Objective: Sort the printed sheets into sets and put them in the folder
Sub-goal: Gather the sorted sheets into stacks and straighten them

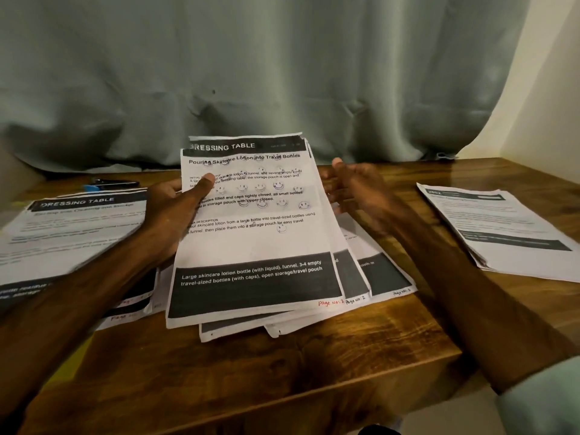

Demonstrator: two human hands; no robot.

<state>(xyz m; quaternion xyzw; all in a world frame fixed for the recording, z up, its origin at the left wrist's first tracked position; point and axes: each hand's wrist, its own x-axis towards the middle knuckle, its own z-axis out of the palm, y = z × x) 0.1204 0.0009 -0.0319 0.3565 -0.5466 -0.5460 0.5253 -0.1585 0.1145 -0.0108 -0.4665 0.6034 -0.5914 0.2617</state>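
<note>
At the middle of the table, the sheaf is held by one side only, and this is the weak point. Its sheets are fanned, with pages one, two and three showing at the lower edge. A looser pinch could let the lower ones slide out and mix with the left pile or the right pile, and the sets would be confused.

The left hand pinches the left edge of the sheaf, its thumb pressed on the top page and the other fingers hidden under the paper. The right hand is just beside the right edge, fingers straight and close together, palm toward the paper; whether they touch it, I cannot tell. The sheaf is tilted up, its lower edge near the wood.
</note>
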